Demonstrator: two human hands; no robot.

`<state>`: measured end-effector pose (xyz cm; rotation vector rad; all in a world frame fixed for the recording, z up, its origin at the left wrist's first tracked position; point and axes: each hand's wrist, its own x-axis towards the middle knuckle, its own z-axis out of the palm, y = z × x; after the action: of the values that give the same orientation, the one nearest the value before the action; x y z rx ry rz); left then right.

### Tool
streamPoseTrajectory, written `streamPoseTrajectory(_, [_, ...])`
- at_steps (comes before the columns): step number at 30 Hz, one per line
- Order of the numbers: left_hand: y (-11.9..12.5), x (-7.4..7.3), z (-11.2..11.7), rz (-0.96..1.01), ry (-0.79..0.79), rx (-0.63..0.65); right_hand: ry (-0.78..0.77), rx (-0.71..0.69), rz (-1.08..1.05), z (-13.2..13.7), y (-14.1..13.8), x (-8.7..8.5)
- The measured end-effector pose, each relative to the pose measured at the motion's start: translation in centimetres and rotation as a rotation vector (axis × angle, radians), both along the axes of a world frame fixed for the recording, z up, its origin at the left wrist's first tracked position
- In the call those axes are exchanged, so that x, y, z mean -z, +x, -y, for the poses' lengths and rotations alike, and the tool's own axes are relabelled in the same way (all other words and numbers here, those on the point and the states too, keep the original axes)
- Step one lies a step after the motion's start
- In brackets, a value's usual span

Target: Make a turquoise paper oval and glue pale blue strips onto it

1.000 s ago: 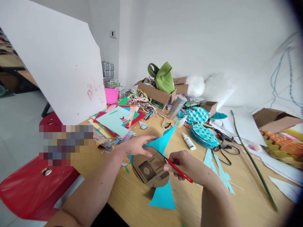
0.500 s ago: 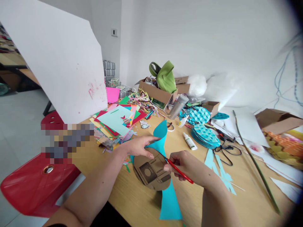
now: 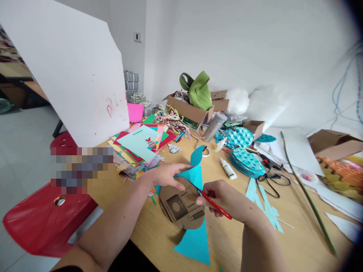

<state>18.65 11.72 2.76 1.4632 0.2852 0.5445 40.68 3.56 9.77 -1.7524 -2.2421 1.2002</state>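
Observation:
A round brown cardboard piece (image 3: 181, 206) with a printed picture lies on a turquoise paper sheet (image 3: 194, 241) on the wooden table (image 3: 159, 241). My left hand (image 3: 167, 174) presses its fingers on the top edge of the cardboard and the paper. My right hand (image 3: 219, 196) grips a red pencil (image 3: 215, 205) whose tip touches the cardboard's right edge. The paper's far end (image 3: 197, 155) curls upward beyond my left hand.
A stack of coloured paper sheets (image 3: 141, 145) lies to the left. A glue bottle (image 3: 227, 168), turquoise honeycomb discs (image 3: 245, 160), black scissors (image 3: 273, 180), a long green stem (image 3: 306, 192), cardboard boxes (image 3: 188, 109), a green bag (image 3: 198, 90) and a metal bottle (image 3: 214, 126) crowd the back. A red chair (image 3: 42, 223) stands left.
The turquoise paper has shifted under the cardboard: its far point has curled up and its near end has swung. Both hands stay almost where they were.

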Motion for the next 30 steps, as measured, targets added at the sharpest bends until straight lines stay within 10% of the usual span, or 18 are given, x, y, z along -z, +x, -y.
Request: streamPoseTrajectory(30, [-0.20, -0.57, 0.44, -0.075, -0.023, 0.078, -0.118, -0.025, -0.082, 0.29, -0.44, -0.07])
